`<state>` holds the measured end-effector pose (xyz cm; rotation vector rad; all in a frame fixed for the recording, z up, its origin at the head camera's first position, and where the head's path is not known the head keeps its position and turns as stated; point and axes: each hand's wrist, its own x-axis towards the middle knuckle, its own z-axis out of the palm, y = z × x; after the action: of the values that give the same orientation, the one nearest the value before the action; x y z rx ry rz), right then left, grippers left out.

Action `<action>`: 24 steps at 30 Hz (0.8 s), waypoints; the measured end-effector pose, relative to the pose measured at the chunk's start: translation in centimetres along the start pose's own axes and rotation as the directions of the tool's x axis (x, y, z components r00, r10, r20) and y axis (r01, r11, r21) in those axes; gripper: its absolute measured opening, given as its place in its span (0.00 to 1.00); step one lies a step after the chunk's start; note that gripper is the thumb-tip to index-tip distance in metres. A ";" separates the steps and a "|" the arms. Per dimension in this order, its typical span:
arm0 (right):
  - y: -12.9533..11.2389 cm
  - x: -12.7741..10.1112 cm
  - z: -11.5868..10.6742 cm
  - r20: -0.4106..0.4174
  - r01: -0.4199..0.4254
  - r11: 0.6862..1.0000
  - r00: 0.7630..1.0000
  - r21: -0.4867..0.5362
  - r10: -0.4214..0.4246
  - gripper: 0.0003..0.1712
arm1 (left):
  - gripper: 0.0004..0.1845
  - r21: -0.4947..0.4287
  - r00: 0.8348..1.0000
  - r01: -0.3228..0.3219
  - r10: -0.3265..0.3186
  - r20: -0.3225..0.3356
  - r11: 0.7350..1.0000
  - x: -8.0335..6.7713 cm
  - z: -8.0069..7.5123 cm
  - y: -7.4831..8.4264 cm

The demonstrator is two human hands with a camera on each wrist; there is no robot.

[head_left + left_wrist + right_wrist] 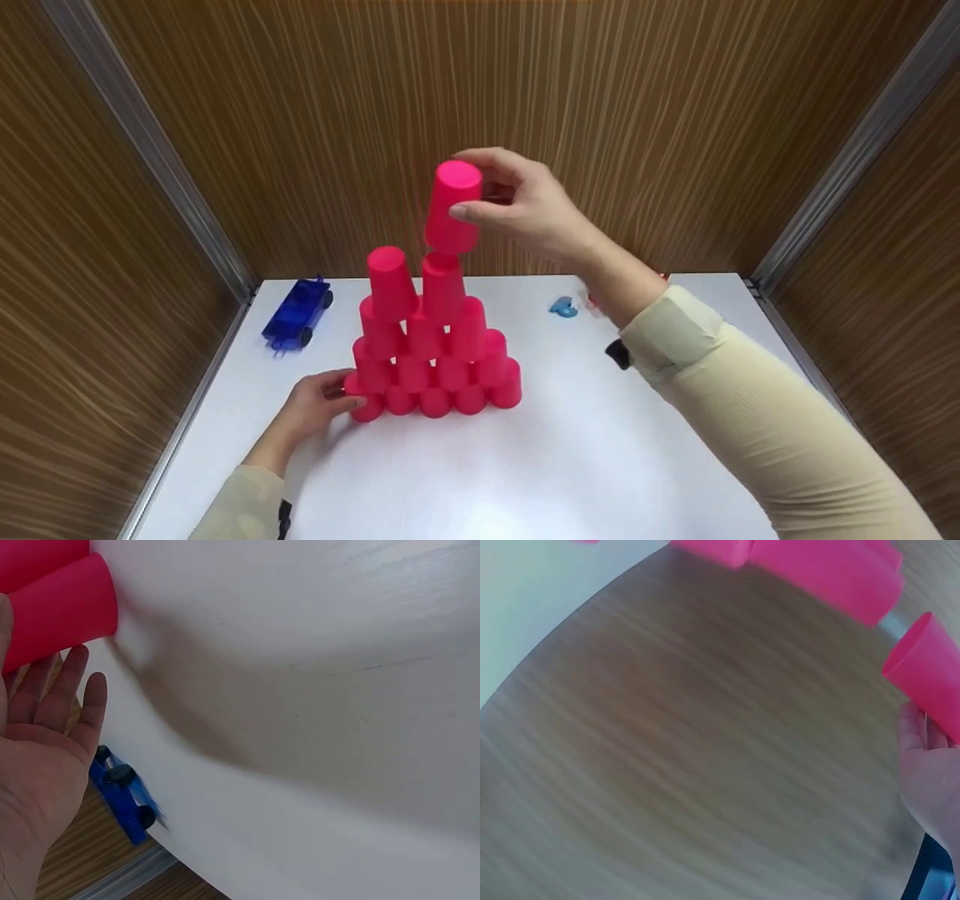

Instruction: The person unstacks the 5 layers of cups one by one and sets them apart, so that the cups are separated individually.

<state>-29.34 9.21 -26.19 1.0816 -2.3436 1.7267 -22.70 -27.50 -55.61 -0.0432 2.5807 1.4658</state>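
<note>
A pyramid of upside-down pink cups point(431, 352) stands on the white table point(570, 465). My right hand point(517, 206) grips one more pink cup point(452, 206) upside down, just above the pyramid's upper right cup point(442, 289); the right wrist view shows that held cup point(930, 675) at the right edge. Beside it a second top cup point(390, 283) stands alone on the left. My left hand point(319, 409) rests with straight fingers against the bottom left cup point(366, 397), seen close as a pink cup point(64, 611) in the left wrist view beside the fingers point(71, 690).
A blue toy car point(296, 313) lies at the table's back left, near the edge. A small light-blue piece point(564, 307) and a red item partly hidden behind my right wrist lie at the back right. Wood-grain walls enclose the table on three sides.
</note>
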 end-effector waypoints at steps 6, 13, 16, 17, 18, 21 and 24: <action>1.7 -2.0 -4.3 -0.098 -0.052 0.998 0.994 -0.047 0.047 0.32 | 0.31 0.013 1.000 0.009 -0.009 -0.010 1.000 -0.1 -0.7 -0.8; 4.4 -5.6 -8.7 -0.207 -0.171 0.982 0.967 -0.082 0.151 0.34 | 0.36 -0.010 0.996 0.085 -0.086 -0.003 0.996 -0.4 -1.2 -1.2; 5.9 -7.1 -10.1 -0.237 -0.224 0.972 0.951 -0.076 0.200 0.35 | 0.36 -0.022 0.994 0.106 -0.106 -0.003 0.994 -0.5 -1.5 -1.3; 6.5 -7.6 -10.5 -0.245 -0.242 0.967 0.945 -0.081 0.216 0.35 | 0.37 -0.023 0.994 0.107 -0.107 0.000 0.994 -0.6 -1.6 -1.3; 7.1 -8.1 -10.8 -0.252 -0.259 0.962 0.940 -0.087 0.230 0.36 | 0.36 -0.023 0.993 0.115 -0.115 -0.003 0.993 -0.6 -1.6 -1.3; 8.9 -9.6 -11.8 -0.273 -0.309 0.947 0.921 -0.084 0.277 0.37 | 0.37 -0.017 0.994 0.106 -0.106 -0.003 0.994 -0.7 -1.9 -1.5; 10.6 -11.1 -12.6 -0.291 -0.358 0.931 0.900 -0.073 0.324 0.37 | 0.37 -0.011 0.995 0.097 -0.097 -0.006 0.995 -0.7 -2.0 -1.6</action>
<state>-31.24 27.00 -34.77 0.3928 -2.5251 1.6635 -22.08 -30.08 -55.85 -0.1725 2.5371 1.4470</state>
